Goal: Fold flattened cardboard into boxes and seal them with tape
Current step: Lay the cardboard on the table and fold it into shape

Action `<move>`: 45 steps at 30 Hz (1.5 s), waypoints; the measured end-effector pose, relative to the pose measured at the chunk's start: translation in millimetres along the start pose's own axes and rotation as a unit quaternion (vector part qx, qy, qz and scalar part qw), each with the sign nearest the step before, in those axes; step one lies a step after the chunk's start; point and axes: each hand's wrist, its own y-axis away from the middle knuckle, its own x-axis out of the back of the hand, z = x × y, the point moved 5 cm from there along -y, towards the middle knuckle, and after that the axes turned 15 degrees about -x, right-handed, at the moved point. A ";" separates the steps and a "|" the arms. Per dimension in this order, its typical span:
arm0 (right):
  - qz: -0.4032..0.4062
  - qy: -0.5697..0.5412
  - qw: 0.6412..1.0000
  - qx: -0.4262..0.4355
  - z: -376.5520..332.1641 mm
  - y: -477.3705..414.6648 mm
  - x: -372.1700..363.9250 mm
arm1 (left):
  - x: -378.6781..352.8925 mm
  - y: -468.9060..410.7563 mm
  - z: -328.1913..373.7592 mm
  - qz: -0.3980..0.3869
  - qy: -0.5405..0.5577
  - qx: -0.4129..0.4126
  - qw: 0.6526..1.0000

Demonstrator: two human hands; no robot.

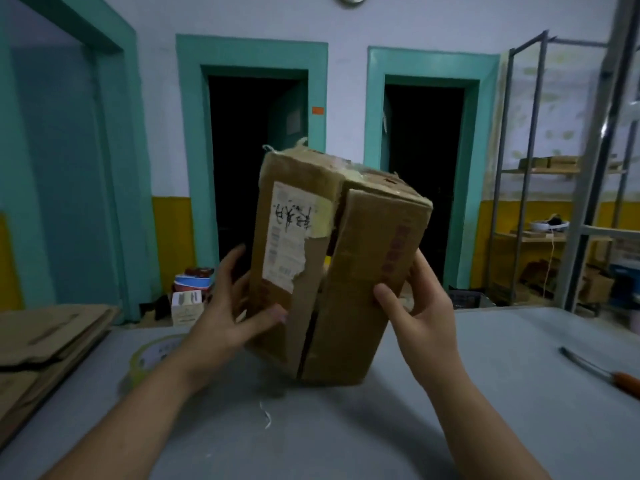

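1. Left edge: a stack of flattened cardboard (45,337) lies on the grey table (346,441), not yet folded, so most of the job appears to be ahead.
2. Just right of it, a roll of tape (152,355) sits flat on the table, partly behind the left forearm. No one is holding it.
3. The left hand (235,306) clasps the box (346,271) at its lower left corner, thumb on the facing side and fingers stretched up along the flank.
4. Centre: the box is already squared up and stands tilted, its low end apparently resting on the table. The two flaps facing the camera meet at a dark, gaping seam with no fresh tape across it. Worn tape and a torn label mark it as reused, and the far end looks closed.
5. The right hand (415,306) grasps the right edge, thumb in front and fingers wrapped behind.
6. Far right: an orange-handled tool (602,372) lies on the table, well apart from the box.
7. Judged from this, folding is done and sealing the seam remains.
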 end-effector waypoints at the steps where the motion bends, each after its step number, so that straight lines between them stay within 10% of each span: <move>1: -0.004 0.010 1.000 0.011 -0.9 0.3 1.9 | -2.3 -2.8 7.4 0.015 0.045 -0.006 0.999; 11: 0.092 0.161 0.978 0.097 18.2 -1.5 2.0 | 13.5 6.5 -19.8 0.155 0.124 0.101 0.975; 20: 0.090 0.070 0.993 0.007 7.9 -3.4 -3.0 | -7.8 -11.3 6.2 0.038 -0.028 -0.029 0.998; 24: 0.046 0.089 0.995 0.005 12.2 -2.0 -8.2 | -9.6 -7.9 4.9 0.107 -0.050 -0.067 0.991; 45: 0.018 0.137 0.986 -0.098 39.5 8.0 -22.6 | -12.4 7.5 -35.0 0.043 -0.173 -0.013 0.984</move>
